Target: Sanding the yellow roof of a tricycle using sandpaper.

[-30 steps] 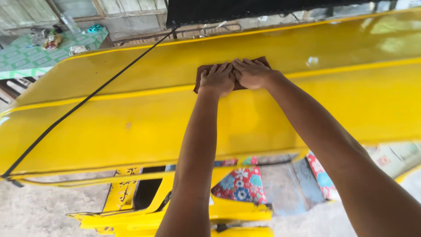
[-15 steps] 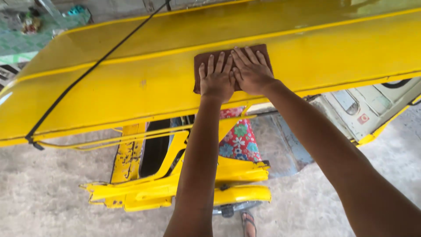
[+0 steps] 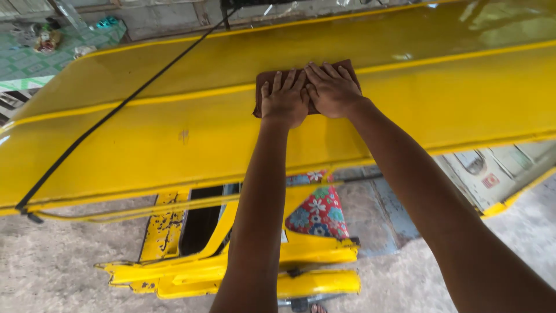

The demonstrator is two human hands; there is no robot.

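**2 hands flat on a brown cloth atop a yellow roof**

The left hand and the right hand lie side by side, palms down, on a brown cloth. The 2 hands touch each other along their inner edges. The fingers of both are stretched out straight and only slightly spread, pressing flat on the cloth; neither hand pinches or grips anything. The cloth is mostly covered by the hands, with its left edge and upper corners showing.

The cloth sits on a glossy yellow roof, just above a raised ridge that runs across the panel from left to right. The roof fills the upper half of the view and tilts down towards the left. A thin black cord crosses the roof diagonally, from the top near the middle down to the lower left edge, well apart from the hands.

Below the roof, between the 2 forearms, a floral cushion in red, blue and white shows, beside a chipped yellow frame. Under that is a grey concrete floor. At the upper left lies a green patterned mat with small objects too blurred to tell.
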